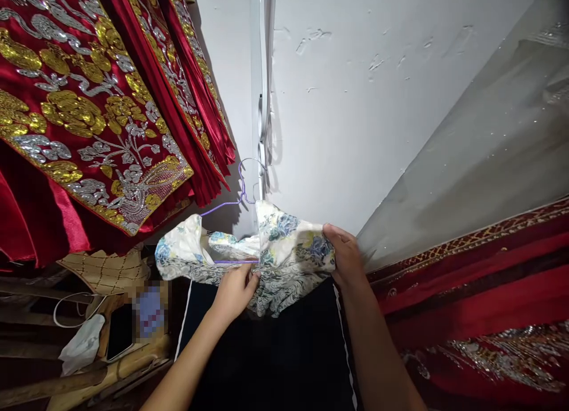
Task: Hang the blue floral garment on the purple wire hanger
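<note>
A white floral garment [288, 233] with blue and yellow flowers hangs on a purple hanger [221, 207]. Its neck opening faces up, and the hanger's lower bar shows inside. Dark cloth [271, 357] with white edging falls below it. My left hand [235, 292] is closed on the front of the garment, just under the hanger bar, with its fingertips partly hidden by the hand. At the garment's right side, my right hand [347, 254] grips the shoulder edge, thumb on top and the other fingers mostly out of sight behind it.
Red satin cloths with gold and silver sequins [75, 114] hang at upper left. A white wall [329, 132] stands ahead. More red embroidered cloth [471, 310] lies at right, below a sheer fabric [480, 144]. A phone [121, 331] and a crumpled white wrapper [83, 344] sit at lower left.
</note>
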The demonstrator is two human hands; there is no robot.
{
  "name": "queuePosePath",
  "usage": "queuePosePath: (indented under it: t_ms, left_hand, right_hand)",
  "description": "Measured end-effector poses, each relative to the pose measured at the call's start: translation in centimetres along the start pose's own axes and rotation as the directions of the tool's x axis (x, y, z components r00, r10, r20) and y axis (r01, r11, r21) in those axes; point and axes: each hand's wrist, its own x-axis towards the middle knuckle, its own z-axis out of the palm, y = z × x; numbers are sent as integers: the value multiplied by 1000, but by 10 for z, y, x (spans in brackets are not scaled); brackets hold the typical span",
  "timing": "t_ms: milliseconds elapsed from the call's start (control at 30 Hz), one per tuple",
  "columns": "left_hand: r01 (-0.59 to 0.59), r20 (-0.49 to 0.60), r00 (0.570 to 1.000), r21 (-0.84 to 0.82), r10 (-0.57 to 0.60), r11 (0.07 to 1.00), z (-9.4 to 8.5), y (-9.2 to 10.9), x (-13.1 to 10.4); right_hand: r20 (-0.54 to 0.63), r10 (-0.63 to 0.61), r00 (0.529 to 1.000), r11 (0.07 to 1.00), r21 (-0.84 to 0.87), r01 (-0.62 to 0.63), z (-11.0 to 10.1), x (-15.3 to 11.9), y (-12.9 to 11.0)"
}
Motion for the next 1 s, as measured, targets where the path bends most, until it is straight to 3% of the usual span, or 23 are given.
queuePosePath:
  t_ms: [200,367,433,667,900,1000]
  left_hand:
    - [22,25,999,-9,-22,1000,-6,6,3]
    - [28,-54,998,-5,-28,1000,-9,6,2]
    - [15,-97,995,-16,-16,1000,-10,7,0]
    - [-75,-313,948,-48,57,996,-18,20,-7]
    - [-130,-181,978,-144,104,981,-7,18,-16]
    - [-127,-102,989,-160,111,979,-2,13,-24]
  right_hand:
    - [5,-118,993,993,-16,118,32,20,-22]
    - [96,-158,983,986,-30,162,49,27,-34]
    - [73,-195,978,981,-13,196,51,32,-37]
    - [-168,-240,956,970,4,244,28,35,-49]
    - [-257,-196,946,980,-31,195,4,24,-35]
    - [-320,-341,884,938,-185,294,8,27,-22]
